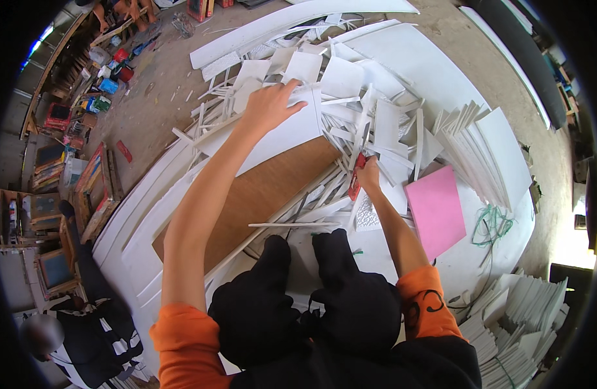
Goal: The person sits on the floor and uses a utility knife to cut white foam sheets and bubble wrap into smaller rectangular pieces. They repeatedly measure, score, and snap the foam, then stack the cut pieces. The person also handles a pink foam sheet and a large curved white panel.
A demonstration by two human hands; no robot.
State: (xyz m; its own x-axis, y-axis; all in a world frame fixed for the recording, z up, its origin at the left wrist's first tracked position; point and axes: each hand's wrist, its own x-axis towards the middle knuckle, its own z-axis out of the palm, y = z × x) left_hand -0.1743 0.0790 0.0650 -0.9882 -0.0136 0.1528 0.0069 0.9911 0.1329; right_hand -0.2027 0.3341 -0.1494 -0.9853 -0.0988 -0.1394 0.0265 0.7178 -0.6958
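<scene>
My left hand (pixel 270 106) reaches out over a white foam sheet (pixel 292 131), its thumb and fingers apart near the sheet's far edge. Whether the fingertips press on the sheet is hard to tell. My right hand (pixel 370 174) is closed around a red-handled cutter (pixel 355 188), whose thin dark blade seems to point away from me. Below the white sheet lies a brown wooden board (pixel 285 178), slanting from lower left to upper right. White offcut strips (pixel 331 191) lie heaped around both hands.
A pink sheet (pixel 436 211) lies right of my right forearm, near tangled green string (pixel 493 225). Stacked white sheets (pixel 483 155) lean at the right; tied bundles (pixel 519 324) stand lower right. Another person (pixel 84 337) sits at lower left, near wooden frames (pixel 94 191).
</scene>
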